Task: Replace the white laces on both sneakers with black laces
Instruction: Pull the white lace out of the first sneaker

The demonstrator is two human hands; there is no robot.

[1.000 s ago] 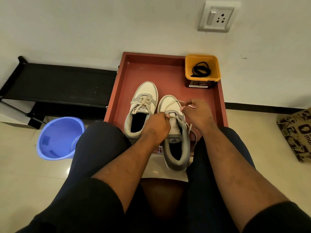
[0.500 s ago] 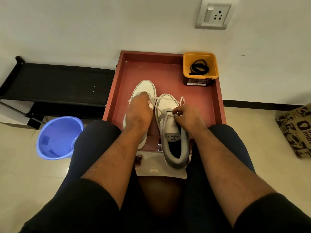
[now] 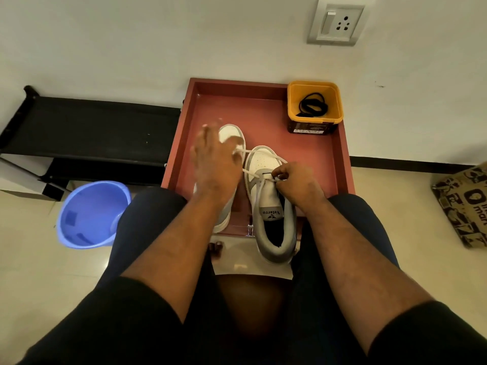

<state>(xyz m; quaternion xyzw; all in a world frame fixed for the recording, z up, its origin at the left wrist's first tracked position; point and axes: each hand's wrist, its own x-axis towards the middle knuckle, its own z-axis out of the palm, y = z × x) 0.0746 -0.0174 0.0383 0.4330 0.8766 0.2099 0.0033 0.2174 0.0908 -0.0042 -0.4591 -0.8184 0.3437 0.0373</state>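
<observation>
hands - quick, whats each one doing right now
Left hand: blurred, fingers spread, seems to pull the white lace; grip cannot be told.
Right hand: fingers curled, pinching the white lace at the right sneaker.

This is looking like a home, by a plain white wall [image 3: 158, 35] with a white switch-and-socket plate [image 3: 337, 23]. A low black shoe rack [image 3: 87, 127] and a blue plastic bucket [image 3: 92, 214] are sitting on the glossy cream floor tiles [image 3: 26, 259] (ordinary household things).

The grey tongue [image 3: 271, 209] of the sneaker [image 3: 266, 180] nearer the yellow tub [image 3: 315, 106] reads "Velarro" above a small triangular logo. The tub's dark label [image 3: 311, 129] carries print too small to read. Well right of the tub, a patterned cardboard box [image 3: 463, 204] shows "mart".
</observation>
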